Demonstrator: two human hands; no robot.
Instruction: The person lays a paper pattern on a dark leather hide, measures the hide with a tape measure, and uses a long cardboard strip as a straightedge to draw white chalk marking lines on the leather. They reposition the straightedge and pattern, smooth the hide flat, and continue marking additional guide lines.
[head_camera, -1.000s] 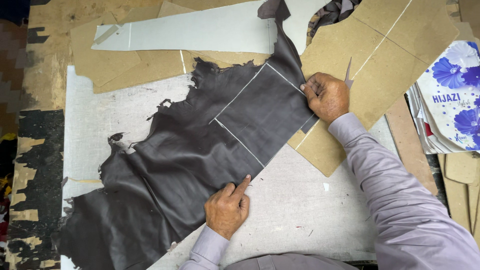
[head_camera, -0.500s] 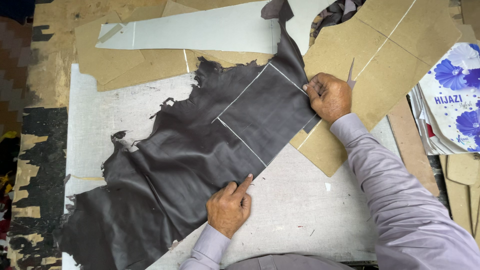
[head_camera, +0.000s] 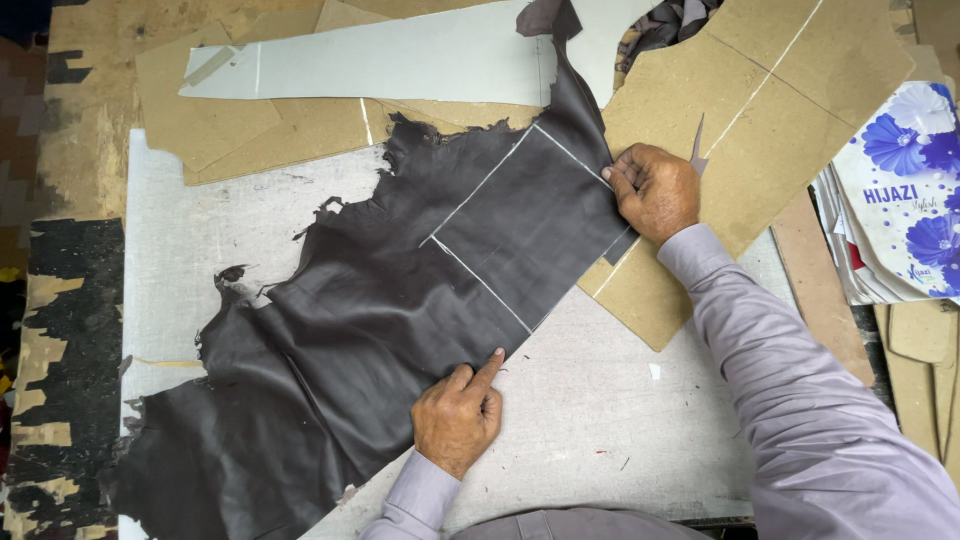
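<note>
A large dark brown leather hide (head_camera: 380, 320) lies spread over a pale cutting board (head_camera: 600, 420), with thin white lines marking a rectangle on its upper right part. My left hand (head_camera: 458, 415) rests on the hide's near edge, fingers curled and the forefinger pointing along that edge. My right hand (head_camera: 655, 190) pinches the hide's right edge at the corner of the marked rectangle and holds a small thin blade or marker (head_camera: 698, 140) that sticks up from the fingers.
Brown cardboard patterns (head_camera: 790, 110) lie under and right of the hide. A long grey pattern piece (head_camera: 400, 62) lies at the back. A stack of printed bags with blue flowers (head_camera: 900, 190) sits at the right edge. The worn wooden table edge (head_camera: 60, 300) is at the left.
Both hands hold nearly the same places on the hide; the view has shifted slightly. The hide has not visibly moved.
</note>
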